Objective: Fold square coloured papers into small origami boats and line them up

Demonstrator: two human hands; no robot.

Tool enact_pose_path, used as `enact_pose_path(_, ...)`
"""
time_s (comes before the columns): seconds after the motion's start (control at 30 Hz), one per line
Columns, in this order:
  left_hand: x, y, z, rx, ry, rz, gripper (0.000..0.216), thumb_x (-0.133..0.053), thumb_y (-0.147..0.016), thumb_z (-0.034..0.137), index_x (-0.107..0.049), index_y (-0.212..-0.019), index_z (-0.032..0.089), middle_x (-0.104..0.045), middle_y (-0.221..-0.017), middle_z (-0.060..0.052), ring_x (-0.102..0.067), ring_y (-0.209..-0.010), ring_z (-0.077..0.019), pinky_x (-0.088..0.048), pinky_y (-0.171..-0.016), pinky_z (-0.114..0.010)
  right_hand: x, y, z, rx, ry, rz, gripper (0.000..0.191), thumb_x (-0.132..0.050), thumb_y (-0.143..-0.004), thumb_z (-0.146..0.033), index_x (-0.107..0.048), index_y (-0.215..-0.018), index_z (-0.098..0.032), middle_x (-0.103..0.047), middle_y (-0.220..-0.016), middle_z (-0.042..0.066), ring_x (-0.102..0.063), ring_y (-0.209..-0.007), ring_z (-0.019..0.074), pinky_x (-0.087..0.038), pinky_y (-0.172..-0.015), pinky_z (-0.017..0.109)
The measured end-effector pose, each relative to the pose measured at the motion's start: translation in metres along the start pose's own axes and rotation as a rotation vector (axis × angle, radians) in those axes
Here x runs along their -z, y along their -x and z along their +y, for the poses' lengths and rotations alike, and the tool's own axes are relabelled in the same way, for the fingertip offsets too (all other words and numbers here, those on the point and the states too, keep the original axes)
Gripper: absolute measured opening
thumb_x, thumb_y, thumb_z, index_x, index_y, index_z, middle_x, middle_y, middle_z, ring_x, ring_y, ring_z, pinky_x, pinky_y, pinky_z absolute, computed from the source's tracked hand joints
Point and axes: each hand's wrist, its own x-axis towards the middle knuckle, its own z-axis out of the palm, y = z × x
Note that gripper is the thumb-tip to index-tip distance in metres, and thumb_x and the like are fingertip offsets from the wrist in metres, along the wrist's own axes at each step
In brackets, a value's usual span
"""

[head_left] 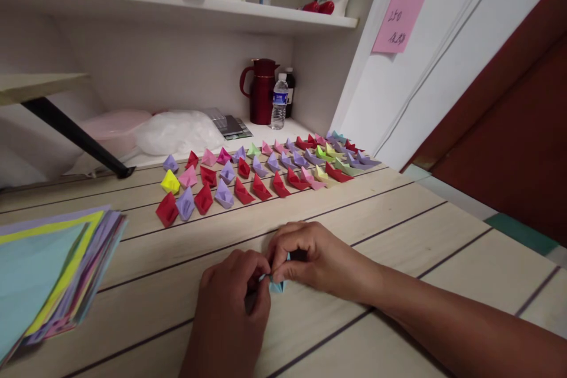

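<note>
A small folded piece of light blue paper (277, 285) is between my two hands, low over the wooden table (336, 336). My left hand (237, 286) pinches its left side with thumb and forefinger. From the right, my right hand (310, 254) pinches the same paper with thumb and fingertips. Most of the paper is hidden behind my fingers, so its full shape cannot be made out. Beyond my hands, several folded paper boats (243, 191) stand in rows, in red, purple, pink, yellow, green and blue.
A stack of coloured paper sheets (53, 271) lies at the left. Behind the boats are a white plastic bag (179, 133), a dark red jug (262, 94) and a water bottle (279, 103). A black metal leg (77, 139) stands at the left, and a shelf (177, 3) hangs above.
</note>
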Motion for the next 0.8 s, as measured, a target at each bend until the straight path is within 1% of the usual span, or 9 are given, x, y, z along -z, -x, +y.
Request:
enact_pose_path(0.17, -0.003, 0.001, -0.001, -0.017, -0.097, -0.009, 0.016, -0.052, -0.078, 0.013, -0.062, -0.077, 0.026, -0.067, -0.074, 0.000, -0.064, -0.072, -0.0197, -0.047, -0.065, -0.031, 0.000, 0.000, 0.001, -0.010, 0.049, 0.011, 0.019, -0.070, -0.086, -0.032, -0.071, -0.074, -0.017, -0.071, -0.082, 0.004, -0.064, -0.078, 0.0153, -0.050, -0.073, 0.027)
enact_pose_path(0.27, -0.005, 0.004, -0.003, -0.014, -0.109, -0.001, 0.015, -0.053, -0.079, 0.013, -0.061, -0.079, 0.025, -0.066, -0.077, -0.001, -0.064, -0.075, -0.0211, -0.047, -0.068, -0.033, 0.003, 0.000, -0.002, -0.053, 0.091, -0.016, 0.012, -0.076, -0.080, -0.028, -0.072, -0.084, -0.018, -0.069, -0.085, 0.003, -0.064, -0.079, 0.0152, -0.049, -0.072, 0.025)
enact_pose_path(0.37, -0.006, 0.006, -0.004, -0.021, -0.109, -0.010, 0.013, -0.055, -0.080, 0.014, -0.061, -0.079, 0.025, -0.066, -0.079, -0.001, -0.064, -0.079, -0.0224, -0.046, -0.071, -0.036, 0.009, 0.001, -0.006, -0.088, 0.132, -0.068, 0.023, -0.081, -0.074, -0.021, -0.071, -0.095, -0.019, -0.067, -0.088, 0.001, -0.063, -0.082, 0.0153, -0.049, -0.071, 0.023)
enact_pose_path(0.47, -0.007, 0.006, -0.002, -0.024, -0.133, 0.009, 0.014, -0.057, -0.079, 0.012, -0.061, -0.079, 0.026, -0.065, -0.078, 0.001, -0.063, -0.077, -0.0220, -0.044, -0.075, -0.039, 0.014, 0.003, -0.008, -0.099, 0.171, -0.101, 0.029, -0.081, -0.072, -0.015, -0.071, -0.099, -0.019, -0.066, -0.090, 0.001, -0.062, -0.084, 0.0150, -0.048, -0.071, 0.022)
enact_pose_path(0.57, -0.008, 0.006, 0.000, -0.029, -0.156, 0.044, 0.016, -0.057, -0.078, 0.010, -0.059, -0.076, 0.026, -0.064, -0.075, 0.002, -0.062, -0.073, -0.0205, -0.042, -0.074, -0.038, 0.017, 0.005, -0.005, -0.139, 0.144, -0.066, 0.042, -0.081, -0.070, -0.013, -0.067, -0.108, -0.022, -0.065, -0.098, 0.001, -0.062, -0.085, 0.0147, -0.049, -0.070, 0.022)
enact_pose_path(0.63, -0.009, 0.007, 0.000, -0.041, -0.155, 0.057, 0.017, -0.057, -0.077, 0.009, -0.058, -0.075, 0.026, -0.063, -0.073, 0.003, -0.061, -0.070, -0.0193, -0.042, -0.072, -0.036, 0.018, 0.005, -0.004, -0.166, 0.140, -0.043, 0.049, -0.081, -0.069, -0.012, -0.063, -0.113, -0.023, -0.065, -0.101, 0.001, -0.061, -0.081, 0.0137, -0.049, -0.069, 0.022)
enact_pose_path(0.67, -0.009, 0.007, 0.000, -0.048, -0.155, 0.064, 0.017, -0.057, -0.076, 0.009, -0.057, -0.075, 0.026, -0.062, -0.072, 0.003, -0.061, -0.070, -0.0190, -0.042, -0.072, -0.035, 0.018, 0.005, -0.003, -0.170, 0.163, -0.039, 0.047, -0.081, -0.069, -0.011, -0.063, -0.112, -0.022, -0.065, -0.098, 0.001, -0.060, -0.078, 0.0132, -0.048, -0.067, 0.022)
enact_pose_path(0.7, -0.009, 0.008, -0.001, -0.054, -0.155, 0.070, 0.017, -0.057, -0.076, 0.009, -0.056, -0.074, 0.025, -0.062, -0.072, 0.003, -0.061, -0.070, -0.0189, -0.042, -0.072, -0.035, 0.018, 0.005, -0.002, -0.166, 0.204, -0.037, 0.042, -0.080, -0.069, -0.011, -0.065, -0.106, -0.021, -0.065, -0.093, 0.000, -0.060, -0.075, 0.0129, -0.047, -0.066, 0.022)
enact_pose_path(0.8, -0.010, 0.009, -0.003, -0.064, -0.156, 0.083, 0.017, -0.056, -0.077, 0.008, -0.055, -0.074, 0.025, -0.062, -0.074, 0.002, -0.060, -0.071, -0.0191, -0.042, -0.073, -0.036, 0.019, 0.003, 0.000, -0.118, 0.322, -0.026, 0.021, -0.079, -0.069, -0.011, -0.064, -0.082, -0.018, -0.062, -0.077, -0.002, -0.056, -0.070, 0.0126, -0.042, -0.062, 0.022)
